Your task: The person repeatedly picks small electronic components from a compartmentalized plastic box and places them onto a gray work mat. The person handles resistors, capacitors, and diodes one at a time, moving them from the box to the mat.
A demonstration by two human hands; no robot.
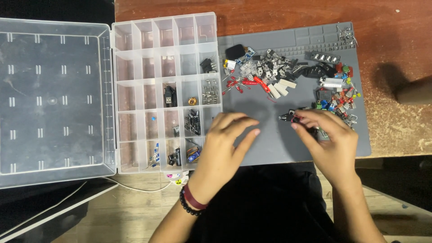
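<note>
View from the head camera, looking down on a wooden worktop (270, 18) that carries a grey work mat (270, 144) and a clear compartment box (166, 90) with its lid (51, 101) folded open.

Right hand (326, 137): resting on the mat, fingers drawn together and pinched on a small black component (288, 117) that juts out just past the fingertips toward the left hand. Beyond the knuckles and touching distance from them lies a cluster of small coloured parts (339, 101), red, green, blue and yellow. Farther ahead of the hand sits a white rectangular block (332, 82).

Left hand (227, 141): empty, fingers loosely spread and flat on the mat, holding nothing. Its outer edge lies just beside the near corner of the compartment box, next to a cell of black cylindrical parts (192, 122) and a cell holding a blue and orange part (193, 154). A dark bead bracelet (191, 202) and a maroon band circle its wrist.

Ahead of both hands, across a bare strip of mat, lies a heap of red-legged lights (240, 84), black finned parts (270, 67) and white blocks (281, 87).
</note>
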